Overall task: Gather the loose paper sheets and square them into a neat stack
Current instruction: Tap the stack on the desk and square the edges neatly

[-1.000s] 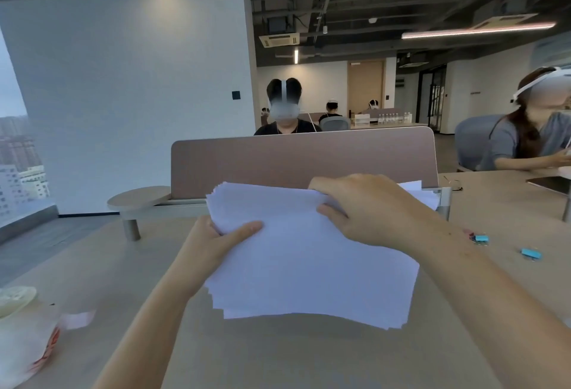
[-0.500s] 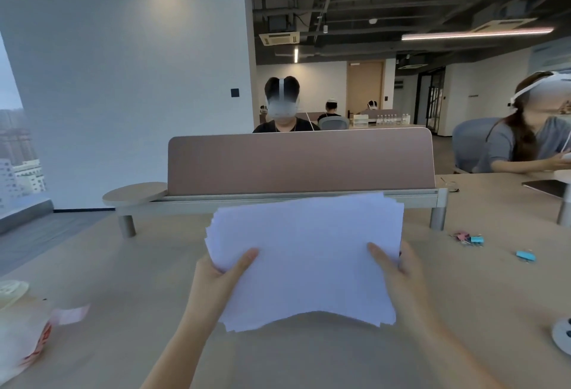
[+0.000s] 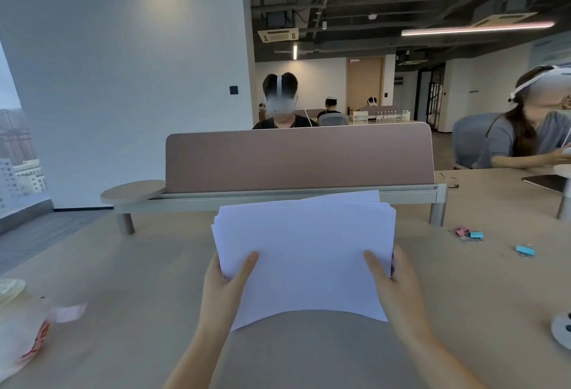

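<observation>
A sheaf of white paper sheets (image 3: 304,252) is held up above the beige table (image 3: 123,280), nearly upright and facing me. My left hand (image 3: 227,280) grips its left edge, thumb on the front. My right hand (image 3: 394,277) grips the right edge the same way. The sheets are roughly aligned; their left edges fan out slightly and one sheet sticks up askew at the top right. The bottom edge curves upward in the middle.
A brown divider screen (image 3: 298,158) on a metal rail stands just behind the paper. Binder clips (image 3: 466,233) and a blue clip (image 3: 525,250) lie at the right. A white bag (image 3: 21,336) sits at the left edge, a white round object (image 3: 562,328) at the right. People sit beyond.
My right hand has moved from the top of the sheaf to its right edge. The sheets have been raised from a slanted lie to nearly upright and drawn more closely together.
</observation>
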